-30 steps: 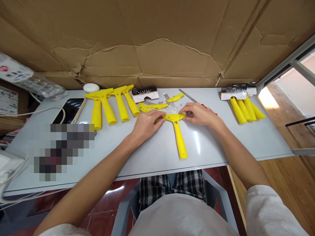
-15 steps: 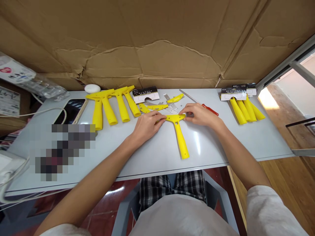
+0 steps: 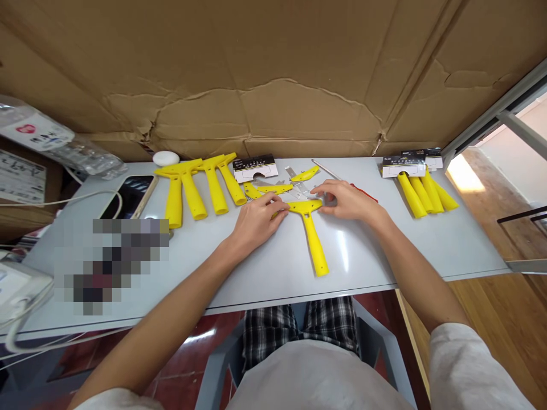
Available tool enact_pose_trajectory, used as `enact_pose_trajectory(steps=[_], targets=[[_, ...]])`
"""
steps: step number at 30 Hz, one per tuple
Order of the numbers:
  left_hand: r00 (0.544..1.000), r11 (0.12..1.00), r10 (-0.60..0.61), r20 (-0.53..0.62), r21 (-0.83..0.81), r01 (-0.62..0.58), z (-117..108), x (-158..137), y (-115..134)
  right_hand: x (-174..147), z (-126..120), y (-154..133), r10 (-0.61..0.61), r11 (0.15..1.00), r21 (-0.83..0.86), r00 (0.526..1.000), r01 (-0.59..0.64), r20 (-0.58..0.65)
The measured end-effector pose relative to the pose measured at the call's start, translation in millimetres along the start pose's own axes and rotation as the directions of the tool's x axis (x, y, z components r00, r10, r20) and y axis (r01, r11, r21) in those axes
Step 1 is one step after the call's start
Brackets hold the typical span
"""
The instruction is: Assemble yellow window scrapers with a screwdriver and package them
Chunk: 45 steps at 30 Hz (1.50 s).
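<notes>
A yellow T-shaped scraper handle [image 3: 315,242] lies on the table before me, its grip pointing towards me. My left hand [image 3: 262,219] pinches the left end of its crosspiece between thumb and fingers. At the right end, my right hand [image 3: 343,199] holds the crosspiece with thumb and fingertips, the other fingers curled. Just beyond lie yellow cover pieces [image 3: 305,175] and thin metal blades [image 3: 301,188], with small screws among them. A screwdriver with a red handle [image 3: 364,193] lies behind my right hand, partly hidden by it.
Several yellow scraper handles [image 3: 193,196] lie at left beside a black-and-white card [image 3: 255,167]. More carded yellow handles [image 3: 421,193] lie at right. A phone [image 3: 130,196], white round object [image 3: 166,158], cables and a plastic bottle [image 3: 55,139] occupy the left. Cardboard [image 3: 265,114] walls the back.
The view has shifted slightly. Both hands stay at the ends of the scraper's crosspiece, with my right hand now covering a little more of the screwdriver's handle.
</notes>
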<state>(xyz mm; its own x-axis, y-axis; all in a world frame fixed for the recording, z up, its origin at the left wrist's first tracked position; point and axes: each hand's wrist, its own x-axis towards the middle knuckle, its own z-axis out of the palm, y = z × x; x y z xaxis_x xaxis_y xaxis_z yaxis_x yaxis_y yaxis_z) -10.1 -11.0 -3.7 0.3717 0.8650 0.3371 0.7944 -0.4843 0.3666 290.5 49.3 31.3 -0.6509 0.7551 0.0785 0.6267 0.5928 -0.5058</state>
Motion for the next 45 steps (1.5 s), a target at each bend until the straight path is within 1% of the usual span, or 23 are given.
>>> enact_pose_trajectory(steps=[4,6,7,9,11,12,14,16,19,23,28,36,45], targets=[[0.998,0.997,0.051,0.020,0.055,-0.052,-24.2,-10.9,20.6,-11.3,-18.5,-9.3,0.019,1.000,0.021,0.998,-0.018,-0.062],[0.997,0.996,0.073,0.022,0.055,-0.074,-33.0,-25.8,32.1,-26.9,-22.7,-19.5,0.035,0.999,0.015,0.992,-0.033,-0.118],[0.997,0.997,0.071,0.025,0.043,-0.072,-34.8,-35.7,37.3,-37.7,-20.9,-25.2,0.045,0.999,-0.018,0.988,-0.048,-0.146],[0.998,0.998,0.057,0.013,0.009,-0.057,-32.4,-58.5,44.7,-63.4,-8.1,-35.4,0.058,0.994,-0.078,0.978,-0.075,-0.202],[1.000,1.000,-0.004,0.002,-0.001,0.004,-23.8,-80.8,47.2,-89.8,14.3,-41.9,0.079,0.988,-0.109,0.969,-0.107,-0.234],[0.999,0.999,-0.043,-0.022,0.004,0.043,-18.6,-90.2,47.0,-101.3,27.2,-43.7,0.095,0.982,-0.134,0.963,-0.131,-0.250],[0.991,0.994,-0.103,-0.083,0.028,0.105,-8.7,-104.0,44.9,-118.3,51.8,-45.0,0.125,0.966,-0.186,0.954,-0.179,-0.273],[0.981,0.987,-0.143,-0.135,0.057,0.151,-1.7,-110.8,43.1,-126.7,71.1,-44.7,0.136,0.954,-0.220,0.948,-0.204,-0.288],[0.974,0.977,-0.175,-0.146,0.098,0.190,2.7,-112.0,44.7,-128.1,88.0,-43.7,0.144,0.941,-0.249,0.938,-0.229,-0.317],[0.973,0.961,-0.204,-0.104,0.167,0.220,3.3,-110.1,51.1,-126.0,95.8,-42.9,0.133,0.935,-0.262,0.922,-0.238,-0.364],[0.972,0.954,-0.217,-0.092,0.194,0.231,4.2,-110.1,53.0,-126.7,97.4,-42.2,0.113,0.929,-0.287,0.919,-0.232,-0.378],[0.974,0.954,-0.217,-0.070,0.195,0.227,5.2,-109.5,52.2,-126.2,95.7,-39.1,0.122,0.923,-0.303,0.928,-0.237,-0.353],[0.976,0.954,-0.212,-0.042,0.207,0.216,4.5,-112.6,50.2,-125.8,96.0,-39.2,0.140,0.934,-0.263,0.924,-0.243,-0.357]])
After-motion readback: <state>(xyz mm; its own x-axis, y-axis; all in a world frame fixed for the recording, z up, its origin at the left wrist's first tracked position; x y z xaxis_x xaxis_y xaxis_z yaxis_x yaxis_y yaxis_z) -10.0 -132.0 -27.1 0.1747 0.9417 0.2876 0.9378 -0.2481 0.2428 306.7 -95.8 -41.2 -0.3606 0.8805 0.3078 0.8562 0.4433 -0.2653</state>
